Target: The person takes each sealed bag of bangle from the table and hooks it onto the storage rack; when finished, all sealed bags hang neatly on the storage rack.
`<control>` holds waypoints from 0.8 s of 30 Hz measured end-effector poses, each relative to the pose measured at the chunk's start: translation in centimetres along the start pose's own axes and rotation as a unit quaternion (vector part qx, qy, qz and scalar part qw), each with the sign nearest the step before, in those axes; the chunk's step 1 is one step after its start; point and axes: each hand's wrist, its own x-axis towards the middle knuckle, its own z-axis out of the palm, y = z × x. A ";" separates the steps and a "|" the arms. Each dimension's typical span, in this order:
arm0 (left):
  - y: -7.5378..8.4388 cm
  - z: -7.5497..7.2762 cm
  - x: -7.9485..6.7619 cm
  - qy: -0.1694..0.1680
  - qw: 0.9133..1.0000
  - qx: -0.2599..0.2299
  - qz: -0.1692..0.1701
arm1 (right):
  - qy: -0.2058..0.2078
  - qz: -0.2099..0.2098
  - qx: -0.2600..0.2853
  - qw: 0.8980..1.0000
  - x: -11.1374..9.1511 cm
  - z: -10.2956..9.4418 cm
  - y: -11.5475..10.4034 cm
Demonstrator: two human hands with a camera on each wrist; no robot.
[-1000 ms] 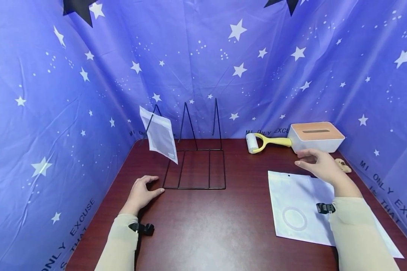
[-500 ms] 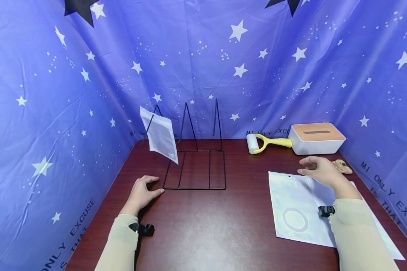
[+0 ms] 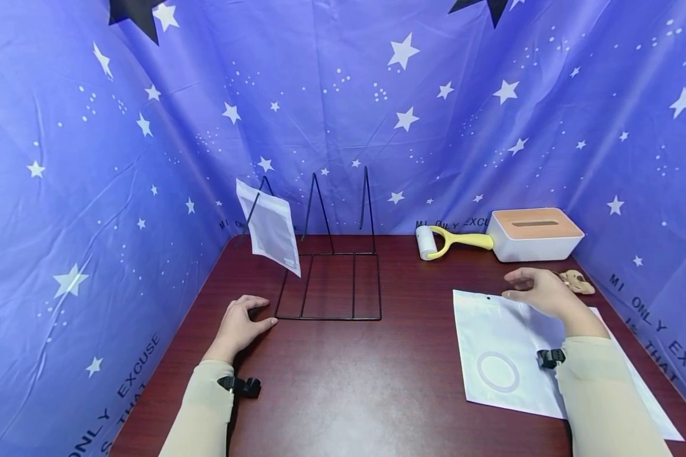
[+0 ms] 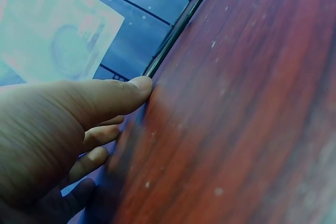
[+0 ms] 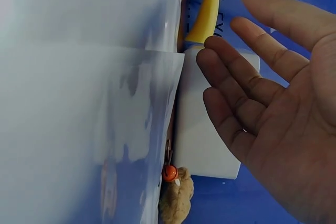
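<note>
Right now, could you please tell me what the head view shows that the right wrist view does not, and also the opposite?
Only the head view: the left hand by the black rack, the upright bag leaning on that rack, and the roller's white head.

Only the right wrist view: an orange ball by the fuzzy toy, and the palm side of the right hand.

Both: that same right hand and toy, the flat white bags, the yellow handle, the box and the blue curtain.
</note>
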 end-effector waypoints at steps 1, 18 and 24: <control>0.0 0.0 0.0 0.000 1.000 -0.001 0.000 | 0.000 0.000 0.002 1.000 0.0 0.0 0.1; 0.2 0.4 -0.2 0.000 1.000 0.009 -0.006 | -0.043 0.010 0.016 0.999 0.0 0.5 1.0; 0.4 0.5 -0.2 0.001 1.000 0.011 -0.001 | -0.048 0.010 0.017 0.999 -0.1 0.5 1.1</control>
